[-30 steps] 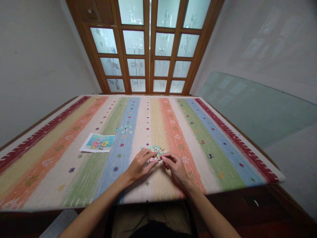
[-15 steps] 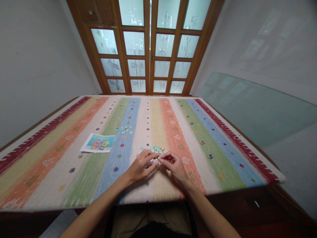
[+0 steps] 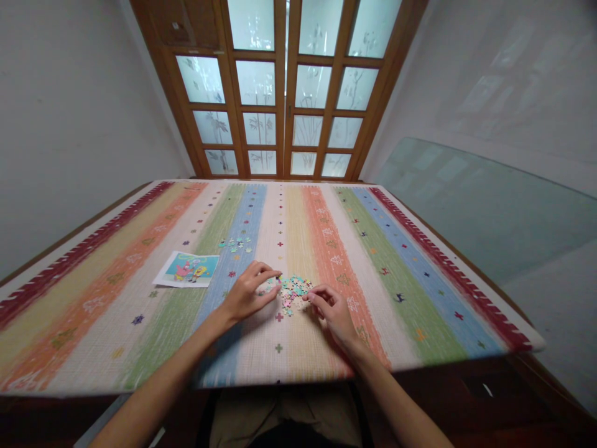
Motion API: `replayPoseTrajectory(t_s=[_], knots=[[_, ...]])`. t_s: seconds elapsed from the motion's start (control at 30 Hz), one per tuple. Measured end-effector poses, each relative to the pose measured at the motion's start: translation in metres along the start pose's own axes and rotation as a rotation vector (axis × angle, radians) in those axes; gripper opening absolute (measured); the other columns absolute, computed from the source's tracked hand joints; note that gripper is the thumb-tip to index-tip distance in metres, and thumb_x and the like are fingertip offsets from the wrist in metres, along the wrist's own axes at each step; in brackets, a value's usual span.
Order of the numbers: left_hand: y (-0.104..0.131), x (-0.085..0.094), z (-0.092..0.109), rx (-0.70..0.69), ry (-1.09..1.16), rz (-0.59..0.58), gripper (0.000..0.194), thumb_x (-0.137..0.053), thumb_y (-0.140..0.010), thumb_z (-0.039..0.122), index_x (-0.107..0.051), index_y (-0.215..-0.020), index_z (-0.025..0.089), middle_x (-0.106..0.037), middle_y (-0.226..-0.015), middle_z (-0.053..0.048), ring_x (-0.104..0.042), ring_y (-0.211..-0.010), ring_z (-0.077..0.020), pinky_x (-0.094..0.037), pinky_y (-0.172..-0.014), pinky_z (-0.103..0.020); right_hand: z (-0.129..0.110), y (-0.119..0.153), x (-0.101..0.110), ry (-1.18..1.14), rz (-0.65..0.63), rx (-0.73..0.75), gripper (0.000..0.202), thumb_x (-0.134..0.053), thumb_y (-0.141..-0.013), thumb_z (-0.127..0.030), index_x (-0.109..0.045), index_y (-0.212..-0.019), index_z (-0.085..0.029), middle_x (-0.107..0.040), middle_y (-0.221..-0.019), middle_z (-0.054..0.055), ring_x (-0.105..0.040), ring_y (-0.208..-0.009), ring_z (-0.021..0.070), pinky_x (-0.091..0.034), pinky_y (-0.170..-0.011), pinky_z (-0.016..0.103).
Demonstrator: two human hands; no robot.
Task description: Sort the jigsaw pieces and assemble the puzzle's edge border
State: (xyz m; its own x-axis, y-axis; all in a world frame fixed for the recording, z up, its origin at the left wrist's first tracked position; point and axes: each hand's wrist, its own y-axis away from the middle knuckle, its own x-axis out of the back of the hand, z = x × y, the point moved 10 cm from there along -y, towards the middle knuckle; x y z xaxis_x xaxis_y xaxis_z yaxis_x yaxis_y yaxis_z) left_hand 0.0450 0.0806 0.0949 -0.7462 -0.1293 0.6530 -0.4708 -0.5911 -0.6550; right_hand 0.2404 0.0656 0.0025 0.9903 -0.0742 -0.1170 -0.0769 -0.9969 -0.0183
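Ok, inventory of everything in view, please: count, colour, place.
loose jigsaw pieces: many, uncounted, mixed teal, pink, yellow, between the hands
smaller piece group: several, mostly teal, beyond the picture sheet
picture sheet: one, white with cartoon print, left on cloth
tablecloth: one, multicoloured stripes, over the table
doors: one pair, brown frames, frosted panes, far end
walls: two, greyish white, both sides
glass-like sheet: one, pale green, by right wall
floor: dark reddish brown, lower right
clothing: khaki and black, below near edge
left hand: one, bare, left of pile
right hand: one, bare, right of pile
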Motion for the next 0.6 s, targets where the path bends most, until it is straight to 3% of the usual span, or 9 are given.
replayPoseTrajectory(t_s=[0.2,0.33,0.47,0.6], knots=[[0.002,0.049,-0.106,0.279,-0.2,-0.006,0.028,-0.06,-0.092,0.041,-0.074,-0.106,0.021,-0.069,-0.099,-0.007,-0.063,-0.096,-0.025,-0.052,-0.094,-0.042,-0.007,-0.005,0.033,0.122,0.096,0.088,0.026,-0.078,-0.074,-0.044,-0.07,-0.071,-0.019,-0.066,-0.068,0.002,-0.055,-0.062,0.0166,-0.043,-0.058,0.029],[0.009,0.063,-0.165,0.41,-0.301,-0.086,0.034,-0.059,-0.085,0.046,-0.076,-0.098,0.02,-0.068,-0.097,-0.009,-0.063,-0.097,-0.0284,-0.051,-0.097,-0.045,-0.004,-0.006,0.045,0.123,0.123,0.099,0.024,-0.076,-0.074,-0.042,-0.069,-0.071,-0.02,-0.065,-0.066,0.001,-0.053,-0.058,0.0158,-0.042,-0.057,0.029],[0.018,0.063,-0.2,0.497,-0.373,-0.16,0.04,-0.055,-0.082,0.048,-0.076,-0.096,0.018,-0.067,-0.097,-0.011,-0.062,-0.1,-0.0299,-0.049,-0.099,-0.044,-0.001,-0.006,0.047,0.117,0.128,0.089,0.025,-0.076,-0.075,-0.043,-0.067,-0.071,-0.02,-0.064,-0.065,0.001,-0.051,-0.057,0.0156,-0.041,-0.054,0.028],[0.023,0.057,-0.212,0.543,-0.415,-0.207,0.041,-0.053,-0.079,0.047,-0.076,-0.095,0.017,-0.068,-0.1,-0.013,-0.062,-0.102,-0.0314,-0.049,-0.1,-0.045,-0.003,-0.006,0.045,0.111,0.134,0.09,0.027,-0.076,-0.074,-0.045,-0.067,-0.071,-0.02,-0.062,-0.064,0.0,-0.049,-0.055,0.0151,-0.039,-0.052,0.028]])
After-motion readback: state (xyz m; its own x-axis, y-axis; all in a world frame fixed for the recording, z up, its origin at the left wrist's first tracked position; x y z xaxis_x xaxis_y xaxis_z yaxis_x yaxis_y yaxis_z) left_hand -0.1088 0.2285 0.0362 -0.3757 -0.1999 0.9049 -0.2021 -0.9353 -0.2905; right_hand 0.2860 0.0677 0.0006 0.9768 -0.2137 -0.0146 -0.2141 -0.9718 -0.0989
